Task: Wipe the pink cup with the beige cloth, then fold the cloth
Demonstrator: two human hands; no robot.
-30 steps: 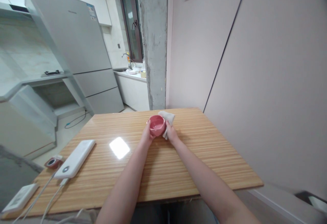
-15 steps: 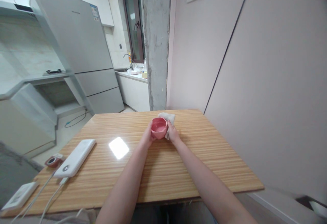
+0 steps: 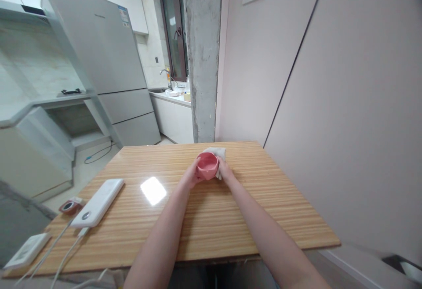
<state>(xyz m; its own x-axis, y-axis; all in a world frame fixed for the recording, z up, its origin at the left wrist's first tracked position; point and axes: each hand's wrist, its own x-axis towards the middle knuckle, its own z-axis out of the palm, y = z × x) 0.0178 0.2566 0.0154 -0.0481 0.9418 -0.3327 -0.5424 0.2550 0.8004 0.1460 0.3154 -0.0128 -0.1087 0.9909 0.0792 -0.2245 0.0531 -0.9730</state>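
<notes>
- Reference: clock directions are taken from the pink bowl, with twelve pointing away from me.
- Bowl: found between my two hands, towards the far edge of the wood-grain surface. Opening faces up, interior visible. Whether the base touches the surface cannot be determined.
- My left hand: at eight o'clock, clamped on the bowl's side, thumb near the rim. Remaining fingers partly hidden by the bowl.
- My right hand: at three o'clock, closed on a pale cloth, which lies against the bowl. Exact finger positions are hidden.
- Cloth: shows behind the bowl at one o'clock; a further fold hangs at four o'clock, between bowl and right hand.
- White slab-shaped device: between eight and nine o'clock, well apart from my hands, a cable plugged into its near end.
- Reddish object with a dark round face: just beyond that device, in the same direction.
- White flat box: at eight o'clock, at the surface's left corner, white cables running near it.
- Background: grey refrigerator at ten o'clock; bare concrete pillar at twelve.
</notes>
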